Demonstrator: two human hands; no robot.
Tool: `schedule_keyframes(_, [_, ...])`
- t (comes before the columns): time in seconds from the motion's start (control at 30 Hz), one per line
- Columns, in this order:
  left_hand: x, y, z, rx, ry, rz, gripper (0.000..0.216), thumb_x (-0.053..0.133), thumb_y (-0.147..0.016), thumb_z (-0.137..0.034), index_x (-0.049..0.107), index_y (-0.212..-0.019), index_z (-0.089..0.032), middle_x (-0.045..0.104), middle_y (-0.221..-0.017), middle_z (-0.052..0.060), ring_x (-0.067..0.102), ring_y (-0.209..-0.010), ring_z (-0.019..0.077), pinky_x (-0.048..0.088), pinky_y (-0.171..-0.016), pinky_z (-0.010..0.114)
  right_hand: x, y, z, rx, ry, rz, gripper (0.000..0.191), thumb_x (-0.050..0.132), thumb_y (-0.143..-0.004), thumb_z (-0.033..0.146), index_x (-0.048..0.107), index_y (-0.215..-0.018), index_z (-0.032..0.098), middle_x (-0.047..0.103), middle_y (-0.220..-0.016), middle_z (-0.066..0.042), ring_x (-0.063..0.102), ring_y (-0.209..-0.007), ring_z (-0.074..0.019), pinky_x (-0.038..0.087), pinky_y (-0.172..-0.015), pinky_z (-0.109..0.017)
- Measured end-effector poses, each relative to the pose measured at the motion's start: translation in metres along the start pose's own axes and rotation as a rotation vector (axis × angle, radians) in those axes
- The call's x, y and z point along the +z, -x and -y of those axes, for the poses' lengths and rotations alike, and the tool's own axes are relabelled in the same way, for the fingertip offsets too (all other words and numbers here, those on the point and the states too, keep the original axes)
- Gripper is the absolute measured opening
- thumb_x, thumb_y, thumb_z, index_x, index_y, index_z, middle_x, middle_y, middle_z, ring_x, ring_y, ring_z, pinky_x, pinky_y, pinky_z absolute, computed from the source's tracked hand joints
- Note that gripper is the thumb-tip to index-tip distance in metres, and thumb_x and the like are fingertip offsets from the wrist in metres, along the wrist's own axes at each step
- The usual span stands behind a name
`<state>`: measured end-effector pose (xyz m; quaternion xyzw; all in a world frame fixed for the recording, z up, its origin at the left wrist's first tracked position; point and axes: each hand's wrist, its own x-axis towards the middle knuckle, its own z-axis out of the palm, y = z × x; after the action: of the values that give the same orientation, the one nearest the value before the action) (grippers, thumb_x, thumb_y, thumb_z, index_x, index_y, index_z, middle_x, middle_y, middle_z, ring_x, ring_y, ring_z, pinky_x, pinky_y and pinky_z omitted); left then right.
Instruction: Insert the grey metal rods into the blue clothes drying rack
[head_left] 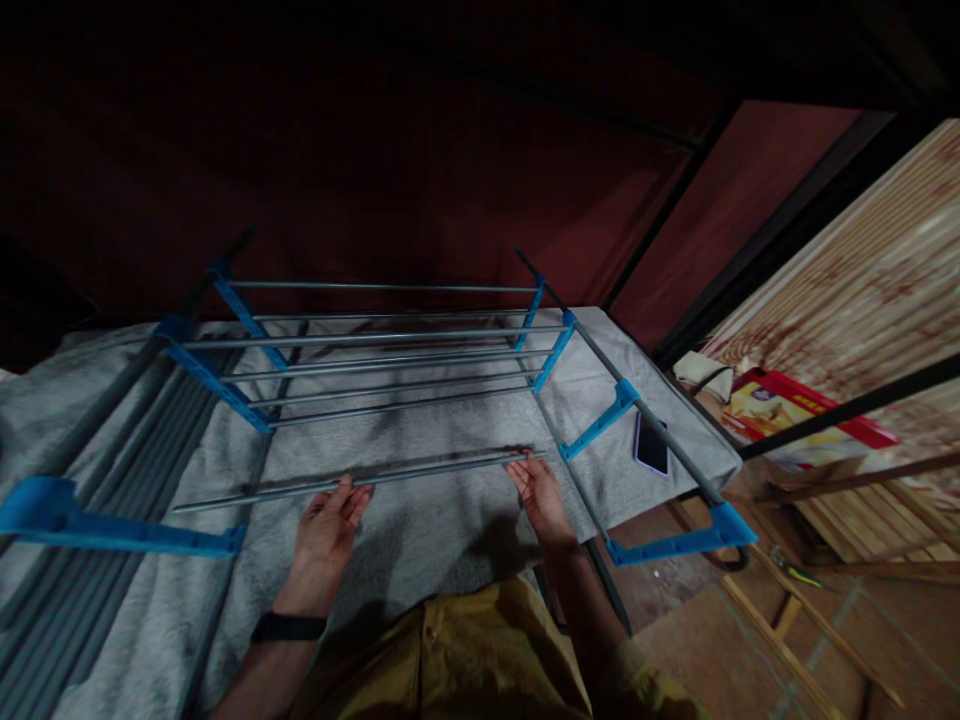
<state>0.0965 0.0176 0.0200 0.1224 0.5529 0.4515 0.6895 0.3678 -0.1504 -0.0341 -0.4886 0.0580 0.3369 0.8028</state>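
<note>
A thin grey metal rod (pixel 439 469) is held roughly level above the cloth, its left end slightly nearer me. My left hand (pixel 328 522) pinches it left of its middle, and my right hand (pixel 540 492) grips it close to its right end. Beyond the rod stands a rack frame with grey crossbars (pixel 375 338) fitted between blue plastic brackets (pixel 217 382). Nearer me, a blue bracket (pixel 161 535) on the left side and a blue bracket (pixel 667 540) on the right have no bar between them. Another blue bracket (pixel 600 425) sits near my right hand.
Several loose grey tubes (pixel 112 530) lie on the left of the cloth-covered table (pixel 420 540). A phone (pixel 651 443) rests at the right. Past the table edge are a red and yellow box (pixel 787 410), a wooden frame (pixel 787 615) and a tool (pixel 795 570) on the floor.
</note>
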Motion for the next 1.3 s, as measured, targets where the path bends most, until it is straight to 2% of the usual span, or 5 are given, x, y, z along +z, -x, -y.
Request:
schedule_keyframes(0.43, [0.012, 0.015, 0.015, -0.013, 0.025, 0.053, 0.039, 0.065, -0.092, 0.011, 0.058, -0.069, -0.02, 0.076, -0.072, -0.001, 0.08, -0.07, 0.0139, 0.071, -0.075, 0.026, -0.007, -0.002, 0.0, -0.024, 0.074, -0.008, 0.037, 0.096, -0.084, 0.045, 0.064, -0.093, 0.028, 0.082, -0.087, 0.003, 0.083, -0.08, -0.0162, 0.07, -0.081, -0.029])
schedule_keyframes(0.63, [0.012, 0.014, 0.014, -0.006, 0.026, 0.071, 0.039, 0.071, -0.092, 0.008, 0.056, -0.07, -0.02, 0.076, -0.074, -0.002, 0.08, -0.071, 0.0131, 0.069, -0.078, 0.025, -0.016, -0.002, 0.002, -0.077, 0.096, -0.024, 0.047, 0.099, -0.077, 0.047, 0.067, -0.107, 0.029, 0.086, -0.096, 0.002, 0.084, -0.084, -0.0185, 0.071, -0.081, -0.031])
schedule_keyframes(0.83, [0.012, 0.008, 0.021, -0.03, -0.006, 0.086, 0.037, 0.08, -0.09, 0.004, 0.058, -0.074, -0.02, 0.077, -0.076, -0.001, 0.081, -0.072, 0.0143, 0.068, -0.08, 0.025, -0.021, -0.001, 0.004, -0.062, 0.097, -0.074, 0.051, 0.105, -0.07, 0.051, 0.066, -0.096, 0.031, 0.081, -0.09, 0.004, 0.083, -0.087, -0.0209, 0.071, -0.081, -0.033])
schedule_keyframes(1.03, [0.01, 0.007, 0.024, -0.022, 0.015, 0.133, 0.034, 0.08, -0.093, 0.0, 0.06, -0.074, -0.02, 0.079, -0.077, 0.002, 0.081, -0.072, 0.0147, 0.069, -0.079, 0.026, -0.028, -0.003, 0.006, -0.067, 0.131, -0.083, 0.049, 0.1, -0.073, 0.051, 0.064, -0.097, 0.029, 0.077, -0.085, 0.004, 0.083, -0.084, -0.0195, 0.071, -0.086, -0.032])
schedule_keyframes(1.3, [0.007, 0.004, 0.027, -0.01, 0.021, 0.183, 0.037, 0.09, -0.089, -0.005, 0.06, -0.071, -0.02, 0.082, -0.081, 0.005, 0.081, -0.072, 0.0165, 0.067, -0.077, 0.026, -0.039, -0.006, 0.004, -0.131, 0.181, -0.026, 0.055, 0.095, -0.079, 0.059, 0.07, -0.114, 0.025, 0.078, -0.089, 0.002, 0.083, -0.089, -0.0199, 0.071, -0.088, -0.034])
